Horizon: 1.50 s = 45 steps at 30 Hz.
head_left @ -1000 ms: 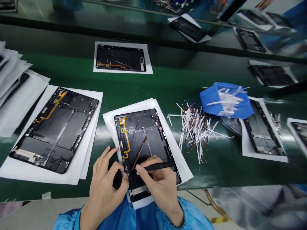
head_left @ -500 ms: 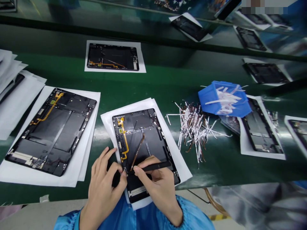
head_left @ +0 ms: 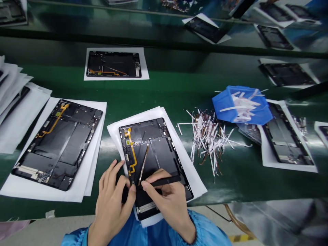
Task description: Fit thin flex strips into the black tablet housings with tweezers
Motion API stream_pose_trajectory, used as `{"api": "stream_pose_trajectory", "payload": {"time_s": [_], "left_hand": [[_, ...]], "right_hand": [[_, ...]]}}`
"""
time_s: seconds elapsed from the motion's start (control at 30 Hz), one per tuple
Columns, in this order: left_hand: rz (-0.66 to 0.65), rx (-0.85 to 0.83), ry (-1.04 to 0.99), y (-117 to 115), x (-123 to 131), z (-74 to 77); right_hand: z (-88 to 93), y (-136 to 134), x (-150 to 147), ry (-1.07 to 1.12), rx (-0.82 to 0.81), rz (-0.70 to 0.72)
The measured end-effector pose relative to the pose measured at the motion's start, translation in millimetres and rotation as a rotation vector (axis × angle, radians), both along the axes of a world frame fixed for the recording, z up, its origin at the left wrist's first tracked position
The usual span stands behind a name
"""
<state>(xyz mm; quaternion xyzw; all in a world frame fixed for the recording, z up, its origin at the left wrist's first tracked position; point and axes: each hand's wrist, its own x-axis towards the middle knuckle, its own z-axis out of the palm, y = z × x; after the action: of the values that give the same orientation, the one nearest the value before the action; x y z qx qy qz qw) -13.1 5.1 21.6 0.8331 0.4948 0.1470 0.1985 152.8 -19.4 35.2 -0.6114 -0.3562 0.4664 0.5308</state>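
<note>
No words, brands or numbers can be read anywhere in view. The open tablet housing [head_left: 156, 147] at the centre carries a small yellow-and-black label [head_left: 127, 142] beside its orange flex cable [head_left: 132, 150], but its print is too small to read.

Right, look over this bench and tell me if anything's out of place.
Yes: a loose heap of white and brown film strips lies directly on the green bench, right of the tablet housing. It looks spilled, because the strips are splayed in all directions beside the tilted blue plastic bin, which holds more of them.
</note>
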Motion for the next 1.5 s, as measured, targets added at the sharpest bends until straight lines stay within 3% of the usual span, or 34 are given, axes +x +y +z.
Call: {"api": "stream_pose_trajectory", "payload": {"time_s": [0.53, 0.63, 0.73, 0.83, 0.93, 1.03, 1.17, 1.33, 1.5], "left_hand": [[0.032, -0.072, 0.012, -6, 1, 2.2], [0.086, -0.071, -0.049, -6, -1, 3.2], [0.02, -0.1, -0.072, -7, -7, 9.4], [-0.092, -0.118, -0.105, -11, -21, 15.8], [-0.139, -0.183, -0.247, -19, -37, 17.8], [-0.144, -0.282, -0.36, -26, -49, 17.2], [-0.128, -0.302, -0.389, -27, -51, 14.6], [-0.055, -0.375, -0.451, -27, -43, 10.3], [0.337, -0.67, -0.67, -31, -21, 13.7]], "right_hand": [[-2.9, -5, -4, -0.151, 0.131, 0.011], [4.0, -12, -6, -0.193, 0.237, 0.075], [15.6, -18, -4, -0.216, 0.342, 0.136], [21.7, -15, -1, -0.442, 0.256, 0.147], [17.6, -8, -3, -0.792, 0.151, 0.289], [9.9, -5, -9, -0.966, 0.107, 0.402], [2.7, -8, -11, -0.901, 0.123, 0.413], [-2.5, -11, -11, -0.721, 0.221, 0.311], [17.6, -13, 0, -0.293, 0.233, 0.146]]}}
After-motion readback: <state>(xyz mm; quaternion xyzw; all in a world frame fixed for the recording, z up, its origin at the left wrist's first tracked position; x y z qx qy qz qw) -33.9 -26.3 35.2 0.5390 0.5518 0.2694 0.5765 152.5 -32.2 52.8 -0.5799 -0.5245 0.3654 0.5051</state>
